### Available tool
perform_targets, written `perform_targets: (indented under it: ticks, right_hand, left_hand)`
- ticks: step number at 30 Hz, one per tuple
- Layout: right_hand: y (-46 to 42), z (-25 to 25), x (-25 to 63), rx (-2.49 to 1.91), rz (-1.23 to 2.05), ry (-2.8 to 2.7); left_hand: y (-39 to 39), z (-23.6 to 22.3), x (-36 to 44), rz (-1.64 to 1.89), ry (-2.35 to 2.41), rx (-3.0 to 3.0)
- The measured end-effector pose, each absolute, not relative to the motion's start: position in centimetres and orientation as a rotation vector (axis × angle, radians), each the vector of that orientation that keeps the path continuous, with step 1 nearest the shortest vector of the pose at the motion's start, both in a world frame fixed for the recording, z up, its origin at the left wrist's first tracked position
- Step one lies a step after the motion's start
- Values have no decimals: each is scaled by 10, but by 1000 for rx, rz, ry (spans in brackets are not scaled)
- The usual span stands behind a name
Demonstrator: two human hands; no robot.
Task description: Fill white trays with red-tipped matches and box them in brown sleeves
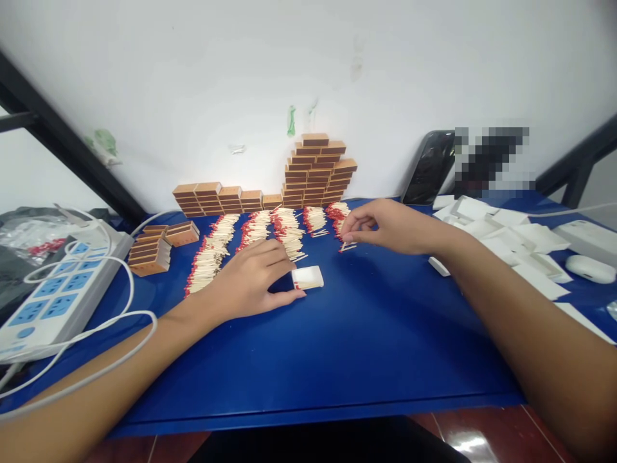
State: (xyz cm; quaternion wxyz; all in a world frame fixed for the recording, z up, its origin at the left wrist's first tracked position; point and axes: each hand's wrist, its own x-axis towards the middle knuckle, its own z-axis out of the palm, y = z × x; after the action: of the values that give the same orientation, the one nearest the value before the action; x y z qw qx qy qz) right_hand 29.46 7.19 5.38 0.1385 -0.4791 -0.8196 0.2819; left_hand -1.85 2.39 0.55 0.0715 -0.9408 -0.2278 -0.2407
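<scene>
My left hand [255,280] rests on the blue table, its thumb and fingers closed around the left end of a small white matchbox tray [311,276]. A few red-headed matches lie along the near side inside that tray. Farther right, my right hand [385,225] pinches at a few matchsticks [348,246] by the near end of the rightmost match row [337,211]; its fingers partly hide them. Between the hands and the wall lie more rows of red-tipped matches [288,235], one of them partly behind my left hand.
Brown matchboxes [313,173] are stacked against the wall, with a lower row [207,198] to their left and a small pile [152,251] nearer. A power strip [58,296] with looping white cable lies left. White empty trays [511,238] heap up right, near a black phone-like object [427,167].
</scene>
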Motion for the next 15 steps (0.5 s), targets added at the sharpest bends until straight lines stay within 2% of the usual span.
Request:
perform_targets:
  ticks: [3, 8, 15]
  right_hand:
    - [79, 51, 301, -1385, 976, -2341]
    - [85, 47, 309, -1411, 827, -2525]
    - [83, 47, 308, -1474, 793, -2591]
  left_hand:
    - [25, 6, -18, -736, -662, -2801]
    - [24, 7, -18, -723, -683, -2804]
    - [24, 5, -19, -710, -689, -2818]
